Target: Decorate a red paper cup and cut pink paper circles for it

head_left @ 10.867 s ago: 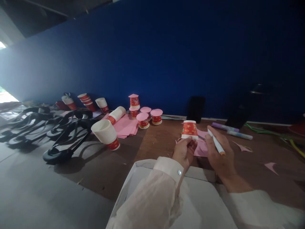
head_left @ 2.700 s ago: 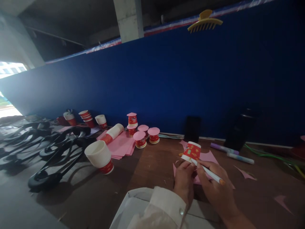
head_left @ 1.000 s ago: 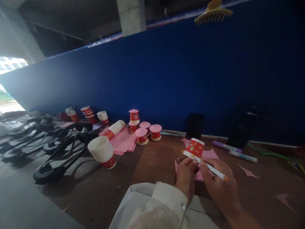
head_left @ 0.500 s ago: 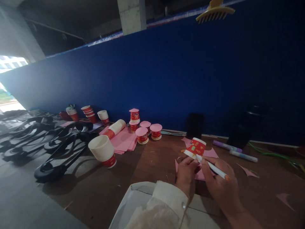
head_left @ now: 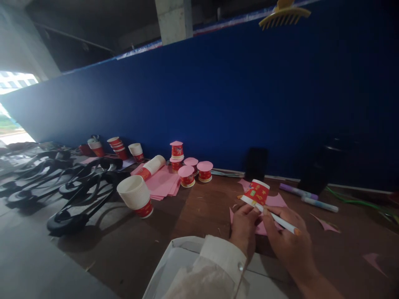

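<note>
A red patterned paper cup [head_left: 256, 192] lies tilted on pink paper, its white rim towards me. My left hand [head_left: 245, 226] is closed, its fingertips gripping the near rim. In my right hand [head_left: 291, 243] is a white marker [head_left: 282, 222] with an orange end, pinched between thumb and fingers; its tip meets the cup's rim, partly hidden by my fingertips. Under the cup and hands lies cut pink paper [head_left: 276, 201]. A purple marker [head_left: 297, 191] and a second white marker [head_left: 319, 204] lie to the right.
Several cups topped with pink discs [head_left: 205, 171] stand left of centre, beside pink sheets [head_left: 163, 182]. Nested cups [head_left: 134, 193] and black headsets [head_left: 67, 220] occupy the left. Pink scraps [head_left: 326, 224] lie at right. A blue partition [head_left: 199, 99] borders the table behind.
The view has shifted very slightly. Both hands, the cup and the marker keep nearly the same position.
</note>
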`<state>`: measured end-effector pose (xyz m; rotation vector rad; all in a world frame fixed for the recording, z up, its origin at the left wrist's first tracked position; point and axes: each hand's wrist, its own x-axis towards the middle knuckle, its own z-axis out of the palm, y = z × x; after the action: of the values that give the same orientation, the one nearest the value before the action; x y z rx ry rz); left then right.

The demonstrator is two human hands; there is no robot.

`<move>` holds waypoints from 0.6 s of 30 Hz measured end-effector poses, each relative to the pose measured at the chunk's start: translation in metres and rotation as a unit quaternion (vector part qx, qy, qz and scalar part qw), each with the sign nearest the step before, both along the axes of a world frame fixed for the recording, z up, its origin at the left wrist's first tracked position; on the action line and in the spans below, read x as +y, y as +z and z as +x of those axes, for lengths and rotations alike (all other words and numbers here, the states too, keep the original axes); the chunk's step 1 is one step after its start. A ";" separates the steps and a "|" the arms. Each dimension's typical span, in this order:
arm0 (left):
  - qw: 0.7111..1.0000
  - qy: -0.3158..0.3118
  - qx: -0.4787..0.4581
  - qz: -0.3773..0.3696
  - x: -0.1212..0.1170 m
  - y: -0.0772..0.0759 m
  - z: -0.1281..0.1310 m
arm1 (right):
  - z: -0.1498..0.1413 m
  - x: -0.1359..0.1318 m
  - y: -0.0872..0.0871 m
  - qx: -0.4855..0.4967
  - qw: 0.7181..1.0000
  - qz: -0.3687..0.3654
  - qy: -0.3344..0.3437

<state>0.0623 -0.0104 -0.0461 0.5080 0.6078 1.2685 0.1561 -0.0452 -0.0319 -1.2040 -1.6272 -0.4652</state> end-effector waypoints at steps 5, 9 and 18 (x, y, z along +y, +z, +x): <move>1.000 0.004 0.008 0.002 -0.001 0.004 -0.001 | -0.001 0.000 0.000 0.002 1.000 -0.002 0.005; 1.000 0.012 0.001 0.004 -0.001 0.003 0.000 | -0.002 0.000 0.001 0.009 1.000 0.003 -0.001; 1.000 0.014 0.001 0.010 0.000 0.001 0.001 | -0.002 0.000 0.001 0.004 1.000 0.000 0.009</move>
<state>0.0632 -0.0107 -0.0446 0.5193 0.6067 1.3023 0.1541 -0.0451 -0.0308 -1.1887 -1.6304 -0.4492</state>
